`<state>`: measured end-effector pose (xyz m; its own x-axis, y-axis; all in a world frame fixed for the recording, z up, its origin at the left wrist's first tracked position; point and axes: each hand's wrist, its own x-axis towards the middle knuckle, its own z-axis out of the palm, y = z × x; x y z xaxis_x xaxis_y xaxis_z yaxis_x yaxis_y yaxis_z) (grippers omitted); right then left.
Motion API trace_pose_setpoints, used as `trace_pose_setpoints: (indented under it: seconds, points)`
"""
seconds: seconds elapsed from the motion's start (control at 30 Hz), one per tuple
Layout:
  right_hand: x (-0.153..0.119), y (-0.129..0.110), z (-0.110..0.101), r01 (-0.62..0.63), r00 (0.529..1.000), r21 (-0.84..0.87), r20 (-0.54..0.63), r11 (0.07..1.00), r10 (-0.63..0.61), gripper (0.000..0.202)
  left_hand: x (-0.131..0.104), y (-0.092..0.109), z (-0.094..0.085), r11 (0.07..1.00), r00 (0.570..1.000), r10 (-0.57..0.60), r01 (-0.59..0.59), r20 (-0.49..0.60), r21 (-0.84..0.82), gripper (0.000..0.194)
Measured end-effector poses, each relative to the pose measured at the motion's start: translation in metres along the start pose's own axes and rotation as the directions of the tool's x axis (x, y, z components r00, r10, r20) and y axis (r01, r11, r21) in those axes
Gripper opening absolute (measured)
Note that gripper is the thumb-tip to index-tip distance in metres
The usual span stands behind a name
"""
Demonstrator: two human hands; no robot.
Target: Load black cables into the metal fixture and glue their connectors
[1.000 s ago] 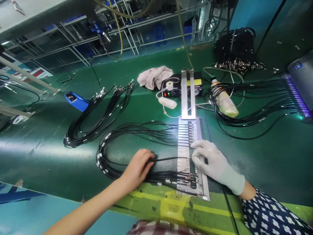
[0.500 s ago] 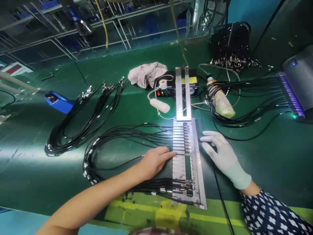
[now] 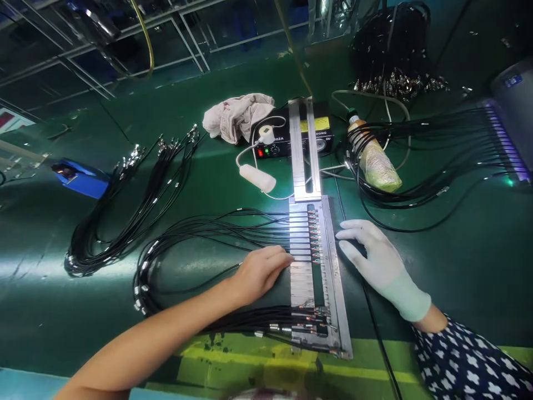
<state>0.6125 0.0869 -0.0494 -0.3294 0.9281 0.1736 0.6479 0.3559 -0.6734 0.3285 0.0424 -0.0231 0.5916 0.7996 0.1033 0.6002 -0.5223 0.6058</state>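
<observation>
The 2 hands are apart, on either side of a slotted metal fixture (image 3: 301, 286) that lies on the green tabletop (image 3: 458, 278). The bare left hand (image 3: 261, 273) is at the fixture's left edge, its fingers close together and the fingertips at a black cable (image 3: 302, 261) laid across the plate; whether they pinch it or just press on it, I cannot tell. The right hand (image 3: 375, 255), in a white glove, holds nothing — thumb and fingers are spread, just beside the fixture's right rail (image 3: 333, 278). A dark patterned sleeve (image 3: 466, 358) covers that forearm.

Above the left fingertips, a row of cables (image 3: 225, 223) runs side by side into the fixture's slots, metal ends lined up in the long opening. Those cables curve round to the left, and a thicker bunch (image 3: 258, 319) rests over the fixture's lower end, its tips uneven.

Beyond the fixture sits a black box (image 3: 287, 149) with 1 red and 1 green light, a crumpled cloth (image 3: 241, 118) next to it. To the right, cables loop around a film-wrapped bottle (image 3: 381, 169) and reach a grey machine (image 3: 516, 94) with a violet-lit edge. At left, another cable bundle (image 3: 137, 225) lies against a blue object (image 3: 85, 182).
</observation>
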Motion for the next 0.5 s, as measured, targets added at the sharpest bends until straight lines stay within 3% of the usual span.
trace_pose_setpoints:
  seconds: [0.13,0.23,0.37,0.5]
  points:
    - [0.001,-0.002,-0.001,-0.001,1.000,-0.001,-0.003,1.000,0.001,0.017,-0.020,0.001,0.009,0.969,0.994,-0.003,0.030,-0.113,0.244,0.033]
    - [0.005,-0.003,-0.001,0.003,1.000,-0.018,0.012,1.000,-0.003,0.018,-0.032,0.002,0.014,0.934,0.996,-0.065,0.085,-0.068,0.346,0.041]
    - [0.002,-0.001,0.001,0.027,1.000,-0.029,-0.012,0.999,-0.027,0.020,-0.033,0.010,0.006,0.951,0.986,-0.160,0.140,0.053,0.277,0.043]
    - [-0.015,0.003,-0.003,0.060,0.998,-0.020,-0.002,0.998,-0.060,0.022,-0.041,0.024,-0.018,0.960,0.945,-0.281,0.278,0.167,0.045,0.031]
